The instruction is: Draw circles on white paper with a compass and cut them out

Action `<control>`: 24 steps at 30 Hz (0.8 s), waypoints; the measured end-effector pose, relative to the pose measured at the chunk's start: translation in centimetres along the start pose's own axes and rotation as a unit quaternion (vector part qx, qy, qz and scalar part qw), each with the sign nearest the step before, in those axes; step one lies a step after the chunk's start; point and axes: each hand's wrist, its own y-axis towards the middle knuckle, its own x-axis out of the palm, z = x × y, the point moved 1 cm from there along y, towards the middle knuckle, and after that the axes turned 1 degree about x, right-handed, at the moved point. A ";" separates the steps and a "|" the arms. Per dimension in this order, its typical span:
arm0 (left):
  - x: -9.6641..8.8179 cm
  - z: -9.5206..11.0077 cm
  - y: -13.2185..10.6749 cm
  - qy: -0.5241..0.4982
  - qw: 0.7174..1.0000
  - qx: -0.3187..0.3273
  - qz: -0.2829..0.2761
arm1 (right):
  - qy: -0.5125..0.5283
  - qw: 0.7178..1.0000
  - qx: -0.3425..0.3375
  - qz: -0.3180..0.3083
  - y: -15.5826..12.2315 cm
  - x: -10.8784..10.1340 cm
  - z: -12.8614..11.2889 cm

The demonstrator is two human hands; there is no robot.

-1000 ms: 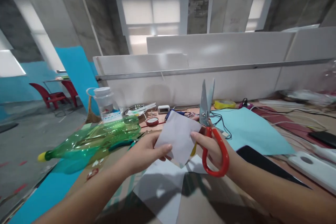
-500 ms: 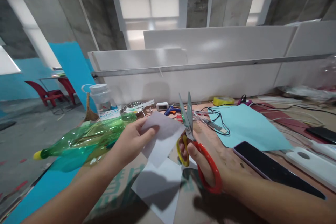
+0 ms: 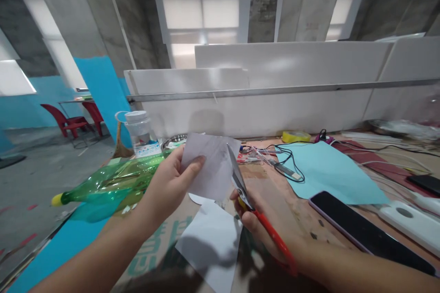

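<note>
My left hand [image 3: 177, 176] pinches a sheet of white paper [image 3: 209, 169] by its left edge, thumb on the near face, raised above the table. In my right hand [image 3: 261, 219] is a pair of scissors [image 3: 238, 176] with red and yellow handles, its blades pointing up at the paper's right edge. Whether the blades have paper between them, I cannot tell. Below lies another piece of white paper [image 3: 209, 242] on brown cardboard with green print [image 3: 147, 247], partly in shadow.
To the left lies a green plastic bottle [image 3: 113, 178], with a clear water jug [image 3: 139, 132] behind it. On the right are a light blue sheet [image 3: 333, 171], a black phone [image 3: 364, 229], a white power strip [image 3: 412, 224], cables and yellow tape [image 3: 296, 136].
The paper in my left hand has been raised and turned to face me more. The scissors have turned edge-on and moved left against its right side; their blades were spread apart before.
</note>
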 end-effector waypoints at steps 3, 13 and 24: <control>0.0 0.0 0.0 0.005 1.000 -0.003 -0.006 | 0.034 0.999 0.010 0.008 0.1 0.2 0.5; -0.1 -0.4 0.0 0.019 0.999 -0.031 -0.003 | 0.077 0.996 0.037 0.000 0.1 0.2 0.8; 0.0 -0.3 0.2 0.009 0.998 -0.060 -0.002 | 0.015 0.999 0.044 0.007 0.4 -0.2 -0.3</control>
